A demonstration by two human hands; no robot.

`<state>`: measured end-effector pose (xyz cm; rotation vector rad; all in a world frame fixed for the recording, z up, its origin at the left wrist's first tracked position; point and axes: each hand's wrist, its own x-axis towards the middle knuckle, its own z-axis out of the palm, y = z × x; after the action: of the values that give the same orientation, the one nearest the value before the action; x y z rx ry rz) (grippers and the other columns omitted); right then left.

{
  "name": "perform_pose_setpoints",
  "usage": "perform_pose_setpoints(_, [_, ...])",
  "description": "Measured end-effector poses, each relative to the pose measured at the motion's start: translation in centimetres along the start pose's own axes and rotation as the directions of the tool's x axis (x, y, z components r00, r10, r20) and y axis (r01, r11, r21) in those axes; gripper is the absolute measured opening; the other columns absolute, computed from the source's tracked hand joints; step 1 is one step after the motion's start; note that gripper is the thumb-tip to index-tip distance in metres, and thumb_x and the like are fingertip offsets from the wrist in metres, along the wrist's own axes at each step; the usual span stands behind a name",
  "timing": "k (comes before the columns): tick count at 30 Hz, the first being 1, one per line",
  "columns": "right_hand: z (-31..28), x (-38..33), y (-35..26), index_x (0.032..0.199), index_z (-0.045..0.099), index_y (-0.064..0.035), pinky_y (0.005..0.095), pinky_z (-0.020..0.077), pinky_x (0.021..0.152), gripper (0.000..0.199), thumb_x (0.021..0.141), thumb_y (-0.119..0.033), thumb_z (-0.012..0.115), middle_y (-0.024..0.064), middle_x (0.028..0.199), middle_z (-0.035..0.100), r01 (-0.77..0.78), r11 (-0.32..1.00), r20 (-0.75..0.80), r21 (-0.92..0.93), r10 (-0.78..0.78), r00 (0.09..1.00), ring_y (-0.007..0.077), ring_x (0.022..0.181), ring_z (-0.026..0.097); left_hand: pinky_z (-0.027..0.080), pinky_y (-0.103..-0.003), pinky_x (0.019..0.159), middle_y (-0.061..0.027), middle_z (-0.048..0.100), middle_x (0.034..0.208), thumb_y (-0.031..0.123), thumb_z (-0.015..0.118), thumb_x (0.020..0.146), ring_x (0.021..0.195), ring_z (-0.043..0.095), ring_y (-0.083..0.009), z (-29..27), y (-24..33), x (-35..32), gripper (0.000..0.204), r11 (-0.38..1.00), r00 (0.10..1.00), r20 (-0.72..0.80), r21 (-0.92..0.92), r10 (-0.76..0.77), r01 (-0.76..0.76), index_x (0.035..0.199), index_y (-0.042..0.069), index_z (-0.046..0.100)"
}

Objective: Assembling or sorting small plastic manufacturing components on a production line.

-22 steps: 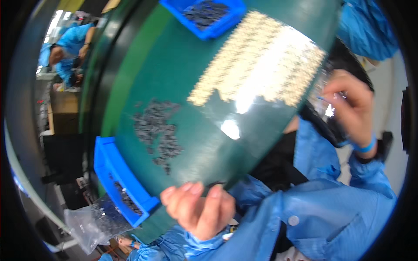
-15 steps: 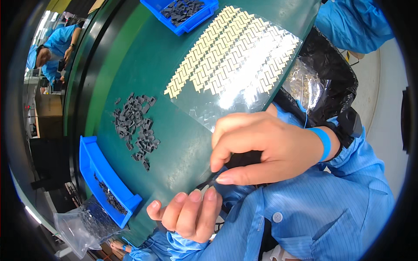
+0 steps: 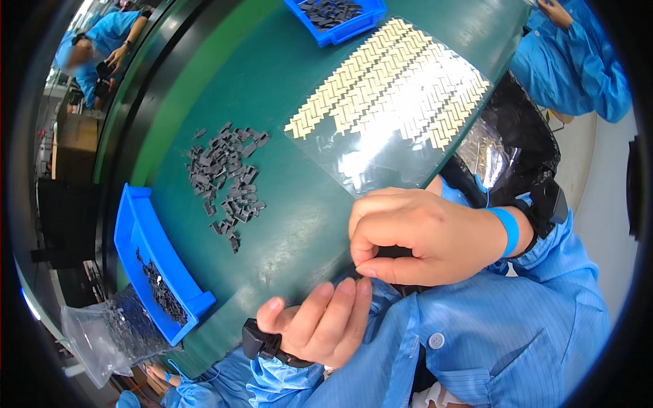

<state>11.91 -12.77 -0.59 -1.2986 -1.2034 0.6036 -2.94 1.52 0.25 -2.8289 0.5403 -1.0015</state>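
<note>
Over the table's near edge, my right hand [image 3: 432, 238] has its thumb and forefinger pinched together. What lies in the pinch is too small to make out. Just below it, my left hand [image 3: 323, 326] is turned palm up with its fingers stretched side by side and the thumb apart. Its fingertips come close to the right hand's pinch. Beyond my hands lies a clear sheet [image 3: 323, 151] bearing rows of pale yellow strips [image 3: 364, 71] in a zigzag pattern. A loose heap of small dark grey pieces [image 3: 221, 163] sits left of it on the green tabletop [image 3: 286, 224].
One blue bin [image 3: 160, 251] with small dark pieces stands at the left, beside a clear plastic bag [image 3: 102, 336]. Another blue bin [image 3: 350, 32] stands at the far side. A black bag [image 3: 530, 129] hangs at the right, near a person's blue sleeve [image 3: 564, 68].
The view has shifted, so table items sit differently in the picture. My left hand's curled fingers have straightened, and my right thumb and forefinger have closed together from slightly apart.
</note>
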Motion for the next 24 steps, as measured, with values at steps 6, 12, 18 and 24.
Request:
perform_pose_setpoints(6, [-1.5,0.2,1.1,0.083,0.052,-0.0002,0.0286,0.0411,0.066,0.006,0.083,-0.005,0.055,0.0082,0.08,0.05,-0.021,0.993,-0.377,-0.116,-0.025,0.926,0.0184,0.072,0.05,0.037,-0.042,0.087,-0.0099,0.056,0.099,0.011,0.075,0.063,0.092,0.053,-0.0267,2.1,-3.2,-1.1,0.039,0.918,0.92,0.042,0.102,-0.389,0.383,0.1,0.009,0.063])
perform_pose_setpoints(12, [-1.5,-0.3,0.7,0.083,0.052,0.0,0.0269,0.0402,0.07,0.008,0.085,-0.007,0.056,0.0065,0.081,0.051,-0.005,1.0,-0.405,0.005,0.007,0.914,0.0147,0.075,0.049,0.04,-0.033,0.078,-0.0086,0.056,0.095,0.004,0.072,0.064,0.085,0.053,-0.0239,4.1,-8.0,-1.4,0.025,0.823,0.807,0.164,0.065,-0.567,0.565,0.089,0.004,0.066])
perform_pose_setpoints(18, [-1.6,-1.3,0.4,0.082,0.053,0.0002,0.0264,0.0408,0.072,0.008,0.083,-0.005,0.059,0.0075,0.084,0.054,-0.084,0.995,-0.421,0.047,0.096,0.902,0.0146,0.078,0.051,0.039,-0.033,0.071,-0.0066,0.056,0.081,0.003,0.07,0.067,0.075,0.053,-0.0213,5.5,-8.6,-1.9,0.015,0.821,0.809,0.181,-0.02,-0.559,0.571,0.081,0.003,0.067])
perform_pose_setpoints(24, [-1.0,-1.1,1.1,0.083,0.055,0.0,0.0265,0.0414,0.073,0.008,0.081,-0.004,0.061,0.0083,0.085,0.055,-0.058,0.997,-0.439,0.056,0.076,0.895,0.0165,0.08,0.053,0.047,-0.027,0.065,-0.0093,0.064,0.085,-0.002,0.067,0.074,0.074,0.059,-0.0173,4.6,-8.1,-0.9,0.01,0.599,0.661,0.005,-0.42,-0.75,0.682,0.084,0.0,0.067])
